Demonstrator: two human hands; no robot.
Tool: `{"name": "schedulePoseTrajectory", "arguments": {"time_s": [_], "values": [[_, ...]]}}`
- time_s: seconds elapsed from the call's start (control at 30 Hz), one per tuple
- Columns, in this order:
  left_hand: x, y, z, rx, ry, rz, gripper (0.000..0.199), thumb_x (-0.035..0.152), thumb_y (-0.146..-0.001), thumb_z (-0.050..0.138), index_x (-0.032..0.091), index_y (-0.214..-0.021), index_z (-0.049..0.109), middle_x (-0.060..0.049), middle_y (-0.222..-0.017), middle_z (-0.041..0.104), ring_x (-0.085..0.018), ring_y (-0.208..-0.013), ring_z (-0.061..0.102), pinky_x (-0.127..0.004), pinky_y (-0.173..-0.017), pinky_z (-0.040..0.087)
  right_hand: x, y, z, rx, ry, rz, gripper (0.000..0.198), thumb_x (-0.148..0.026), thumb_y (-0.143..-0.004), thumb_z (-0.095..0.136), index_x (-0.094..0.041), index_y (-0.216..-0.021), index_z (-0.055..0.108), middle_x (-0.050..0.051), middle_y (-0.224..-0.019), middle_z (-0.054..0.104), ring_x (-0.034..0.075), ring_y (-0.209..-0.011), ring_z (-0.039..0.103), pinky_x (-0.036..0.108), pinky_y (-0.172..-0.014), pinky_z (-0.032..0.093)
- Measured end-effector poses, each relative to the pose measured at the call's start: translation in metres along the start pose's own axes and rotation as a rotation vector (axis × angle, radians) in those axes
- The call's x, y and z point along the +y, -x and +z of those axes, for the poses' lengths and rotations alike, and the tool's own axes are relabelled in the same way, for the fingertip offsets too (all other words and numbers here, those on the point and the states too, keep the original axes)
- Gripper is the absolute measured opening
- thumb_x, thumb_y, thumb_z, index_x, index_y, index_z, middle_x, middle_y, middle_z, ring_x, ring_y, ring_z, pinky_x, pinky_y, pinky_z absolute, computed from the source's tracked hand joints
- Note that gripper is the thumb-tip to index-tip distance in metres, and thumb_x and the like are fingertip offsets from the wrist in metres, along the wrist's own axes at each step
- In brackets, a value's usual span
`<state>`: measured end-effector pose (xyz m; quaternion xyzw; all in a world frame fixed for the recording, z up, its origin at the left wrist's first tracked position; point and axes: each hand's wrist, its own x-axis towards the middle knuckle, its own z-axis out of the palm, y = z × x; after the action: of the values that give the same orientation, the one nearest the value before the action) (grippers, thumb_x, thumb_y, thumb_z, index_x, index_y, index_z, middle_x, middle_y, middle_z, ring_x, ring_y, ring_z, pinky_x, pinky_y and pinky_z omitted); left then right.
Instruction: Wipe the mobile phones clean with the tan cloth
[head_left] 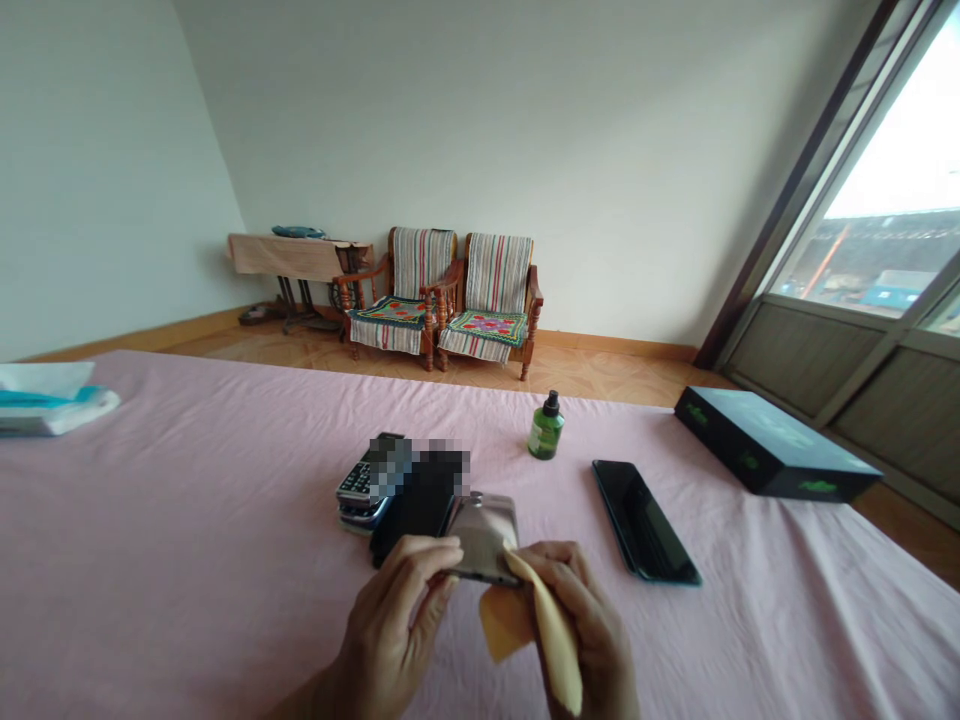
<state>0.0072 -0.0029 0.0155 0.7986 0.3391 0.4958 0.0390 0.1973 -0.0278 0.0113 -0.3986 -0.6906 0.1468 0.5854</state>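
Between my two hands is a smartphone [487, 535] with a shiny brownish-grey back, tilted so its lower edge faces me. My left hand [401, 620] pinches its left lower corner between thumb and fingers. A yellow cloth [559, 640] is gripped in my right hand [592, 610], pressed against the phone's right lower corner, with its loose ends hanging below. Just beyond the left hand lie a black phone [416, 515] and a stack of keypad phones [365, 483], partly blurred out. A dark smartphone [645, 525] rests face up to the right.
A green spray bottle [546, 432] stands upright past the phones. The black box [772, 445] sits at the far right, a tissue pack [56, 405] at the far left. Pink cloth [187, 560] covers the surface. Two wooden chairs [487, 290] stand by the wall.
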Motion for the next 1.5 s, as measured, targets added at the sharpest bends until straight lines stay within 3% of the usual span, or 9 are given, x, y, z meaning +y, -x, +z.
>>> {"name": "schedulePoseTrajectory", "arguments": {"time_s": [0.13, 0.23, 0.33, 0.57, 0.7, 0.93, 1.13, 1.3, 1.5], "values": [[0.004, -0.006, -0.004, 0.011, 0.010, -0.008, 0.019, 0.013, -0.094, 0.050, 0.018, -0.110, 0.058, -0.006, -0.097, 0.065, -0.016, -0.093, 0.065, -0.022, -0.084, 0.053, -0.009, 0.011, 0.001, -0.061, 0.128, -0.068, 0.033, -0.015, -0.093, 0.048, -0.029, -0.119, 0.062, 0.006, -0.091, 0.067, 0.016, -0.074, 0.068, 0.019, -0.059, 0.057], [0.006, -0.008, -0.004, -0.023, 0.027, 0.024, 0.018, 0.011, -0.094, 0.050, 0.017, -0.108, 0.058, -0.006, -0.097, 0.064, -0.015, -0.094, 0.064, -0.021, -0.084, 0.052, -0.014, 0.014, -0.002, -0.052, 0.225, -0.160, 0.040, -0.015, -0.094, 0.045, -0.026, -0.131, 0.054, 0.011, -0.106, 0.066, 0.022, -0.089, 0.068, 0.029, -0.074, 0.059], [0.006, -0.009, -0.002, -0.031, 0.016, 0.045, 0.017, 0.011, -0.094, 0.049, 0.017, -0.106, 0.060, -0.007, -0.097, 0.064, -0.015, -0.095, 0.064, -0.022, -0.084, 0.053, -0.014, 0.007, -0.009, -0.120, 0.411, -0.337, 0.046, -0.010, -0.095, 0.037, -0.019, -0.140, 0.045, 0.014, -0.110, 0.066, 0.026, -0.100, 0.065, 0.035, -0.082, 0.057], [0.009, -0.011, 0.000, -0.101, 0.093, 0.062, 0.016, 0.014, -0.096, 0.047, 0.017, -0.106, 0.060, -0.006, -0.092, 0.066, -0.015, -0.088, 0.066, -0.021, -0.078, 0.055, -0.010, -0.006, -0.010, -0.256, 0.593, -0.572, 0.039, -0.006, -0.091, 0.045, -0.009, -0.129, 0.054, 0.015, -0.106, 0.070, 0.026, -0.101, 0.067, 0.035, -0.084, 0.059], [0.008, -0.011, 0.000, -0.108, 0.147, 0.088, 0.017, 0.010, -0.095, 0.049, 0.016, -0.107, 0.060, -0.006, -0.093, 0.066, -0.015, -0.089, 0.066, -0.020, -0.080, 0.055, -0.011, -0.006, -0.007, -0.308, 0.606, -0.600, 0.036, -0.007, -0.093, 0.041, -0.006, -0.125, 0.056, 0.016, -0.108, 0.070, 0.025, -0.099, 0.067, 0.034, -0.083, 0.059], [0.004, -0.011, -0.001, -0.084, 0.107, 0.109, 0.016, 0.011, -0.093, 0.054, 0.016, -0.107, 0.061, -0.005, -0.090, 0.066, -0.015, -0.085, 0.067, -0.021, -0.077, 0.056, -0.008, -0.002, -0.016, -0.244, 0.652, -0.542, 0.037, -0.007, -0.092, 0.043, -0.005, -0.128, 0.054, 0.016, -0.107, 0.070, 0.027, -0.106, 0.064, 0.034, -0.088, 0.056], [0.006, -0.009, 0.000, -0.073, 0.099, 0.127, 0.017, 0.011, -0.094, 0.052, 0.016, -0.108, 0.060, -0.006, -0.092, 0.068, -0.015, -0.088, 0.068, -0.020, -0.080, 0.056, -0.009, 0.001, -0.011, -0.273, 0.641, -0.561, 0.037, -0.008, -0.092, 0.042, -0.004, -0.127, 0.054, 0.017, -0.109, 0.068, 0.027, -0.105, 0.064, 0.035, -0.087, 0.057], [0.000, 0.007, 0.006, -0.037, -0.039, 0.133, 0.026, 0.015, -0.096, 0.050, 0.014, -0.122, 0.052, -0.007, -0.097, 0.070, -0.015, -0.090, 0.070, -0.022, -0.083, 0.056, -0.007, 0.002, -0.004, -0.283, 0.647, -0.614, 0.035, -0.009, -0.091, 0.048, -0.001, -0.124, 0.057, 0.018, -0.107, 0.069, 0.028, -0.100, 0.065, 0.036, -0.083, 0.058], [-0.001, 0.012, 0.008, -0.028, -0.143, 0.169, 0.027, 0.021, -0.099, 0.045, 0.014, -0.125, 0.050, -0.008, -0.099, 0.071, -0.016, -0.090, 0.071, -0.022, -0.084, 0.056, -0.013, -0.005, -0.003, -0.245, 0.608, -0.672, 0.030, -0.007, -0.092, 0.044, 0.001, -0.113, 0.064, 0.018, -0.104, 0.070, 0.027, -0.099, 0.066, 0.036, -0.080, 0.059]]}}
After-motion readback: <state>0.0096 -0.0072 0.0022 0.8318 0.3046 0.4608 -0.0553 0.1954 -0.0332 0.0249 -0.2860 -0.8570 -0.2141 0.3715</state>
